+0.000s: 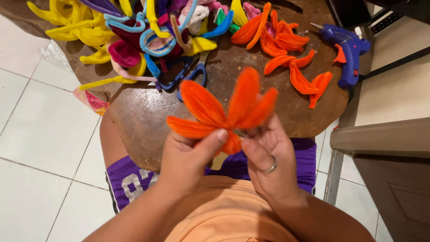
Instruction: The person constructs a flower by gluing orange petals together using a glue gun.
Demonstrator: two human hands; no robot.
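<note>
Both hands meet over the near edge of a round, worn brown wooden table (148,121), pinching a cluster of fuzzy orange petals made of looped pipe cleaner (222,110). The left hand (186,161) clasps the cluster from below, its thumb pressed across the point where the petals join, which keeps the bases bunched while the tips fan upward and outward. The right hand (268,157) (a silver ring shows on one finger) closes its fingertips on the same junction from the other side, so the bundle is squeezed between the two hands and held clear of the tabletop, just above the lap.

Farther back on the table, a scatter of loose orange pipe-cleaner petals (291,58) lies to the right, each apart from the held flower but within easy reach. Beside them, at the table's right rim, a blue hot-glue gun with an orange trigger (347,47) rests on its side with its nozzle pointing left, toward the petals. At the far left sits a heap of mixed pipe-cleaner loops in yellow, blue, pink and magenta (130,36), and blue-handled scissors (192,74) lie partly tucked under its near edge.
</note>
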